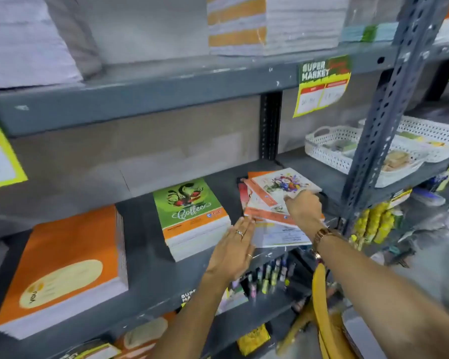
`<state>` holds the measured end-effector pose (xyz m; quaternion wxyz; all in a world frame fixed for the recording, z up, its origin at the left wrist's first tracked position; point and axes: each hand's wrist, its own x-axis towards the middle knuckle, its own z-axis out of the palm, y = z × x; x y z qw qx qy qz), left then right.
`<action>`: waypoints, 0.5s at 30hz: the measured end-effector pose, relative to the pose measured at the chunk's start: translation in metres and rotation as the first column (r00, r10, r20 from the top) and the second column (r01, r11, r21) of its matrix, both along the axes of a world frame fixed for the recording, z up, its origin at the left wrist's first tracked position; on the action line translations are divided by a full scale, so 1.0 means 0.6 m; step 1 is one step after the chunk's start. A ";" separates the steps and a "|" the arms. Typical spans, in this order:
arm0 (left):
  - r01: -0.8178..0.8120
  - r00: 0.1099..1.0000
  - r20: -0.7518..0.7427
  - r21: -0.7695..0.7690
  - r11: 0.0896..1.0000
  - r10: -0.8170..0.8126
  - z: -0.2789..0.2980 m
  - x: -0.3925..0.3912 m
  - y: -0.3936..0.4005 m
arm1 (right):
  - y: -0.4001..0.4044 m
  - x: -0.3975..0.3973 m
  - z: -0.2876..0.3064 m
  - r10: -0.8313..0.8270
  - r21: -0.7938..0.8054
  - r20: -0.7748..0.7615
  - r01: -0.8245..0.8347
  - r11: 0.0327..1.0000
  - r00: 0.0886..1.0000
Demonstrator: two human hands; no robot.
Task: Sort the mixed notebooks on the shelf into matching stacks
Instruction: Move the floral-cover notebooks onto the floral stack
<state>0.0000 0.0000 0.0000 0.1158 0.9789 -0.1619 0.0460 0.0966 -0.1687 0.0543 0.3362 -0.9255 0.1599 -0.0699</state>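
Observation:
On the grey shelf (145,270) lie an orange notebook stack (70,257) at the left and a green "Coffee" notebook stack (189,208) in the middle. To the right is a loose, fanned pile of mixed notebooks (267,203), topped by a white floral notebook (283,183). My right hand (305,207) rests on that pile, fingers curled at the floral notebook's near edge. My left hand (233,248) is flat with fingers together, its tips touching the pile's left front corner beside the green stack.
A white perforated basket (329,154) with small items sits at the back right. A slotted metal upright (379,120) stands right of the pile. Paper stacks fill the shelf above; price tags (322,85) hang from its edge. Pens sit on the shelf below.

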 end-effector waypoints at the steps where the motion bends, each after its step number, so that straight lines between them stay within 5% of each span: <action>1: 0.002 0.999 -0.038 0.009 1.000 -0.001 -0.007 0.006 -0.004 | 0.003 0.010 0.000 -0.012 0.038 -0.017 0.012 0.999 1.000; 6: 0.043 0.989 -0.143 0.024 0.999 -0.039 -0.031 0.015 -0.006 | 0.021 0.053 -0.004 0.089 0.047 -0.117 -0.084 0.995 0.989; 15: 0.063 0.996 -0.062 0.067 0.996 -0.059 -0.051 0.013 -0.005 | 0.050 0.088 0.009 0.031 -0.325 -0.360 -0.157 0.933 0.932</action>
